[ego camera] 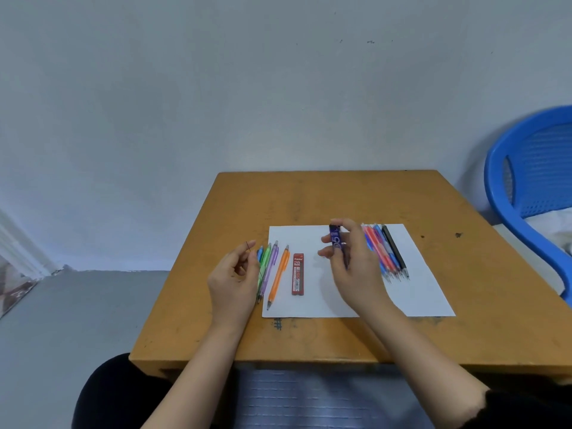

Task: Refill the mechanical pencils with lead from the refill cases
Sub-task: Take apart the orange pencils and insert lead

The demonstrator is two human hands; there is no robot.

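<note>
Left hand, low over the left part of the table and just off the paper's left edge: curled, with thumb and fingertips pinching a thin dark lead (upper end poking out above the fingertips).

Right hand, raised over the middle of the paper: thumb and fingers closed round a purple refill case, held roughly upright with its top end above the fingers, clear of the sheet.

White paper, flat on the wooden table.

Left side of the paper, lying flat: orange pencil, tip towards the near edge. Red refill case, marked 2B, just right of it and not touching.

Left of the orange pencil, a tight row partly hidden behind the left hand: purple pencil, green pencil, blue pencil (on the sheet or off its edge: cannot tell).

Right side of the paper, partly behind the right hand: bundle of red and blue pencils, packed side by side, tips towards the near edge. Black pencil along its right side.

Right of the table: blue plastic chair.

Behind all: plain grey wall.
</note>
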